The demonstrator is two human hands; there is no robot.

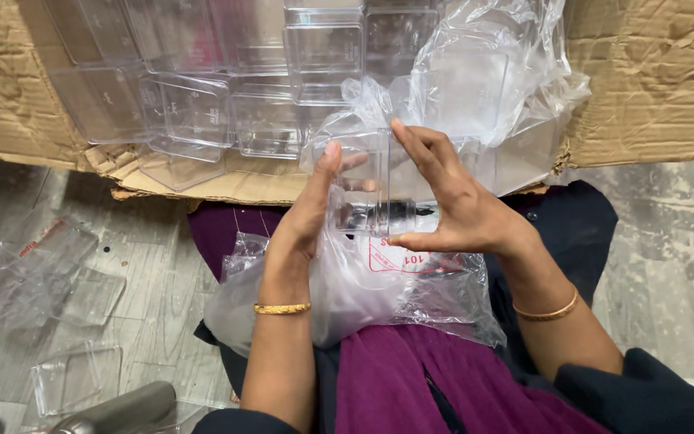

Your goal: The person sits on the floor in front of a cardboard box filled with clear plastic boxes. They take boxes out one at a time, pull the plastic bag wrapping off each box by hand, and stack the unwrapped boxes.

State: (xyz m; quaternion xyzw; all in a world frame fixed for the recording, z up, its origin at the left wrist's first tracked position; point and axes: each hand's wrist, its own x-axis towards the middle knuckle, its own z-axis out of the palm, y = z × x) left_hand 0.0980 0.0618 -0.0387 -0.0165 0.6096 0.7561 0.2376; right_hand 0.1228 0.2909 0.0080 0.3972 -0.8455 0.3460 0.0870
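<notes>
At the lower centre of the frame a clear plastic bag point(363, 289) lies on the purple lap. Just above it, the left hand point(303, 217) and right hand point(451, 209) press flat, fingers extended, against opposite sides of a clear plastic box point(367, 181). Beyond, across the top, an open cardboard carton point(652, 80) holds stacked clear containers point(194, 104).
</notes>
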